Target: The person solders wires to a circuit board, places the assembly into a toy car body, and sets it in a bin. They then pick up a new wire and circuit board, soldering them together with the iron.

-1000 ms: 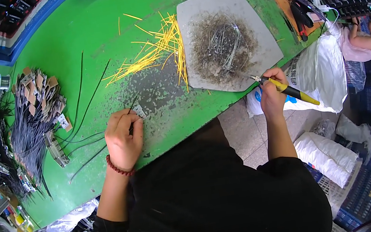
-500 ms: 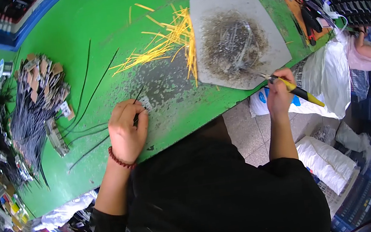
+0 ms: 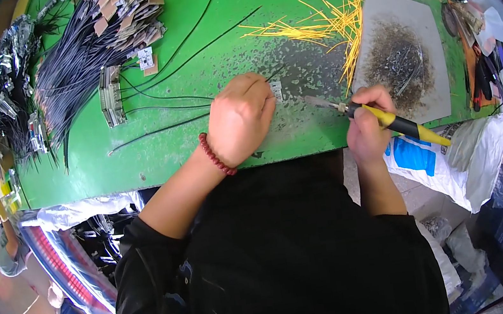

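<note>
My left hand, with a red bead bracelet at its wrist, is closed low over the green table. A thin black wire sticks out past its curled fingers, which hide most of what they grip. Touching the fingertips is a small silver perforated piece. My right hand grips a yellow-and-black soldering iron. The iron's tip points left, a short way from the silver piece. Several black wires run leftward from my left hand over the table.
A grey board with brown-black residue lies at the right, beside loose thin yellow strips. Bundled black wires with cardboard tabs lie at the left, near a metal bracket-like piece. Tools sit at the far right edge.
The soldering iron has left the residue on the grey board and come leftward, close to my left hand. The whole view has shifted, so the table sits further right and higher.
</note>
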Tool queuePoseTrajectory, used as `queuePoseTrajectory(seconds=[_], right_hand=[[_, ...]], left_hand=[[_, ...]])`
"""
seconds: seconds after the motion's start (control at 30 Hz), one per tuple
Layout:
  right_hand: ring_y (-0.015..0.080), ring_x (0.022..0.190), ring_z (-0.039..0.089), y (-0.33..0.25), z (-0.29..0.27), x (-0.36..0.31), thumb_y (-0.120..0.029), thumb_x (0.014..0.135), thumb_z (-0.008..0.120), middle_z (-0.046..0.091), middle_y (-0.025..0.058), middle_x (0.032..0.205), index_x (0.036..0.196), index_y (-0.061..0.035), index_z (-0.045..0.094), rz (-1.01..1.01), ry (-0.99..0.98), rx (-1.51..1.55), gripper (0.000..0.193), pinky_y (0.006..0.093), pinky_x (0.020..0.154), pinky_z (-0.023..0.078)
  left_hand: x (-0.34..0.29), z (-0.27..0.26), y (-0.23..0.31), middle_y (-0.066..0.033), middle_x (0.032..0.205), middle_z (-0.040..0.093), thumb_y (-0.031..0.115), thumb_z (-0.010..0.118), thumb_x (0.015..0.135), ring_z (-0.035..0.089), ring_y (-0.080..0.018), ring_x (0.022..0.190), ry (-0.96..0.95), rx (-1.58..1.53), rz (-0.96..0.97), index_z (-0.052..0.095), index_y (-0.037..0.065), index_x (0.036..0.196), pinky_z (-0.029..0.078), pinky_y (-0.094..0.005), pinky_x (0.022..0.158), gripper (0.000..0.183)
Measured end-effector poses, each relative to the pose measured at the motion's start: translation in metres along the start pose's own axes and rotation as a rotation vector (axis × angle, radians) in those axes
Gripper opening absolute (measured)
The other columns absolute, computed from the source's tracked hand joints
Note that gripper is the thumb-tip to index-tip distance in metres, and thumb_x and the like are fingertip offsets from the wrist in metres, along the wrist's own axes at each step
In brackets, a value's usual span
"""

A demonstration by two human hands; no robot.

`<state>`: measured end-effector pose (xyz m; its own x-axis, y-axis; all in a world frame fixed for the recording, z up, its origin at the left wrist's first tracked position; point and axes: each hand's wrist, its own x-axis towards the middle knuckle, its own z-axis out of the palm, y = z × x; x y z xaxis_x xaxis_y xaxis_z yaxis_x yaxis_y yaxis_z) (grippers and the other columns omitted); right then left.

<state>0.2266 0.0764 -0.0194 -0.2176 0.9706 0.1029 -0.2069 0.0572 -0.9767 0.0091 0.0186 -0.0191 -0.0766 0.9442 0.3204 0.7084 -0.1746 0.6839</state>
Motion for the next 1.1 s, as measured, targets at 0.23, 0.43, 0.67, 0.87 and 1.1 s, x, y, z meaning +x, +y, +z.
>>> queuePoseTrajectory(seconds=[0.23,0.43,0.67,0.87,1.1], right_hand=[[0.0048,0.056,0.045,0.015,0.008,0.000,0.003,0.074,0.055,0.052,0.0003,0.069,0.081,0.0003,0.055,0.007,0.044,-0.082,0.008,0.0209,0.051,0.035],[0.0029,0.059,0.043,0.018,0.006,-0.001,0.004,0.073,0.058,0.051,-0.0017,0.072,0.083,-0.0007,0.056,-0.037,0.001,-0.177,0.011,0.0202,0.052,0.033],[0.0026,0.061,0.044,0.018,0.007,-0.003,0.004,0.073,0.060,0.052,-0.0022,0.075,0.083,-0.0013,0.057,-0.036,-0.039,-0.171,0.012,0.0198,0.054,0.034],[0.0027,0.061,0.044,0.017,0.009,-0.003,0.004,0.073,0.061,0.052,-0.0022,0.075,0.084,-0.0013,0.057,-0.042,-0.049,-0.188,0.012,0.0196,0.055,0.034],[0.0051,0.068,0.046,0.019,0.005,-0.006,0.005,0.073,0.059,0.054,0.0018,0.080,0.084,-0.0005,0.056,-0.056,-0.038,-0.197,0.013,0.0199,0.059,0.036]], left_hand=[[0.003,-0.001,-0.003,-0.0147,0.087,0.064,-0.002,0.067,0.074,0.063,-0.0314,0.078,-0.017,-0.039,-0.008,0.061,-0.002,0.077,0.052,-0.0374,0.068,0.007],[0.005,0.001,-0.004,-0.0149,0.087,0.065,-0.002,0.067,0.074,0.063,-0.0315,0.077,-0.019,-0.048,-0.031,0.062,-0.002,0.076,0.053,-0.0373,0.067,0.006],[0.005,0.000,-0.002,-0.0147,0.087,0.065,-0.003,0.067,0.073,0.063,-0.0321,0.077,-0.014,-0.026,-0.027,0.062,-0.002,0.076,0.053,-0.0380,0.067,0.006],[0.005,0.001,-0.002,-0.0144,0.086,0.065,-0.003,0.067,0.073,0.063,-0.0322,0.077,0.008,-0.005,-0.006,0.062,-0.001,0.076,0.053,-0.0382,0.067,0.006],[0.006,0.001,-0.002,-0.0143,0.086,0.065,-0.002,0.067,0.073,0.063,-0.0324,0.077,0.003,0.007,-0.005,0.061,-0.001,0.076,0.053,-0.0384,0.066,0.007]])
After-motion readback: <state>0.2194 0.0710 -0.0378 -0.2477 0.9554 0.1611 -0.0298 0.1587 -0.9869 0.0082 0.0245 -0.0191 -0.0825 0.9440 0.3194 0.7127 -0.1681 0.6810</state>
